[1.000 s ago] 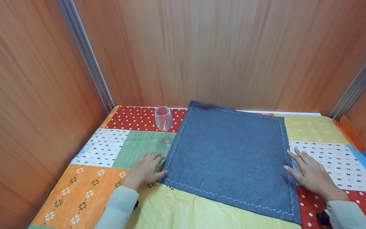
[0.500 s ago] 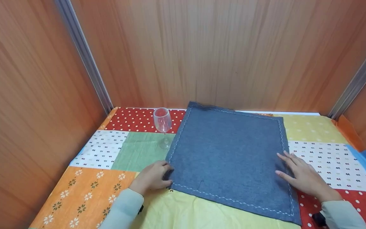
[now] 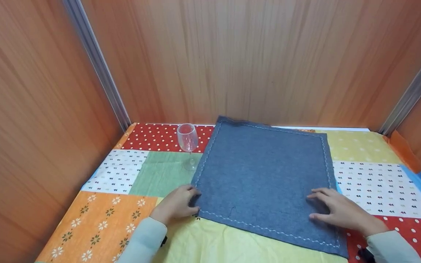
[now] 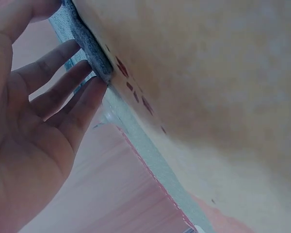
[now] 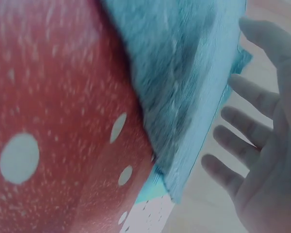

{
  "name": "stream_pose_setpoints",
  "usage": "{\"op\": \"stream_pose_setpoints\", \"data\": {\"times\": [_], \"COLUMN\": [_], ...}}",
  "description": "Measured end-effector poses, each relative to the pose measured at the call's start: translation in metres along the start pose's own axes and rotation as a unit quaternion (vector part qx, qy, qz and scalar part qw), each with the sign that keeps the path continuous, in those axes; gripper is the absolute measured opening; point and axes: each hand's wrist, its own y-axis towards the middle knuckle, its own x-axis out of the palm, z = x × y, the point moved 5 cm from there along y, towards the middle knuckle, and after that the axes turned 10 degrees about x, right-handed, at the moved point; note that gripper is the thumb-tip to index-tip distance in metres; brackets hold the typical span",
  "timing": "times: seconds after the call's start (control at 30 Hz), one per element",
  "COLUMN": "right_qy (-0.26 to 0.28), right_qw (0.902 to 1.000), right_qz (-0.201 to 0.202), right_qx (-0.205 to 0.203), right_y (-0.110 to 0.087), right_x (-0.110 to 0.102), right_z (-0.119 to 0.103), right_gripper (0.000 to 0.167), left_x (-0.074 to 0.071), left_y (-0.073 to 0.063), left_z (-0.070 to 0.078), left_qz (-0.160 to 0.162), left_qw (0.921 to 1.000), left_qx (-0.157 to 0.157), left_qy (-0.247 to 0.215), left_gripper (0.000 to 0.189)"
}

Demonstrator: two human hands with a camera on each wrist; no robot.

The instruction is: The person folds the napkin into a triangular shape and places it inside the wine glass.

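A square blue-grey cloth (image 3: pixel 261 175) with wavy white stitching along its border lies spread on the table. At its near left corner is my left hand (image 3: pixel 177 205), fingertips touching the cloth's edge (image 4: pixel 89 46); the fingers are loosely bent, with thumb and fingers apart. My right hand (image 3: pixel 342 212) is over the cloth's right side, its fingers (image 5: pixel 252 92) spread and holding nothing. Whether the right fingertips touch the cloth is unclear in the head view; in the right wrist view they look apart from it. A clear stemmed wine glass (image 3: pixel 188 138) stands upright just left of the cloth.
A patchwork tablecloth (image 3: pixel 104 219) in orange, white, green, red and yellow covers the table. Wood-grain panels (image 3: pixel 254 62) rise at the back and both sides, with metal posts (image 3: pixel 99 65) at the corners. Orange and blue material (image 3: pixel 404 149) shows at the right edge.
My left hand has moved right and slightly nearer, and the cloth's near left corner has shifted inward. My right hand has moved left and nearer, from the cloth's right border to over it.
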Motion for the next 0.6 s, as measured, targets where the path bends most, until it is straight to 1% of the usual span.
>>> {"op": "stream_pose_setpoints", "data": {"times": [0.1, 0.2, 0.23, 0.3, 0.4, 0.47, 0.53, 0.6], "right_qy": [0.008, 0.038, 0.053, 0.079, 0.109, 0.116, 0.115, 0.107], "right_qw": [0.9995, 0.9967, 0.9946, 0.9893, 0.9776, 0.9707, 0.9642, 0.9619], "right_qz": [-0.028, -0.067, -0.085, -0.113, -0.173, -0.207, -0.238, -0.252], "right_qx": [-0.011, -0.022, -0.027, -0.048, -0.051, -0.039, -0.013, 0.007], "right_y": [-0.002, -0.005, -0.007, -0.01, -0.017, -0.021, -0.024, -0.026], "right_x": [0.002, 0.003, 0.005, 0.008, 0.014, 0.018, 0.021, 0.023], "right_z": [-0.007, -0.011, -0.013, -0.017, -0.019, -0.02, -0.02, -0.021], "right_gripper": [0.05, 0.04, 0.038, 0.035, 0.032, 0.031, 0.031, 0.032], "left_x": [0.0, 0.0, 0.0, 0.0, 0.0, 0.0, 0.0, 0.0], "left_y": [-0.001, -0.001, 0.0, 0.0, 0.001, 0.001, 0.001, 0.001], "left_z": [0.0, -0.001, -0.001, 0.0, 0.001, 0.001, 0.001, 0.0], "left_qz": [0.0, 0.001, 0.0, 0.0, 0.0, 0.0, 0.0, 0.0], "left_qw": [1.0, 1.0, 0.9999, 1.0, 1.0, 1.0, 1.0, 1.0], "left_qx": [-0.004, -0.008, -0.01, -0.007, -0.003, -0.001, -0.004, -0.004], "left_qy": [-0.002, -0.001, -0.001, 0.001, 0.001, 0.001, -0.001, -0.002], "left_gripper": [0.048, 0.048, 0.048, 0.047, 0.045, 0.045, 0.046, 0.046]}}
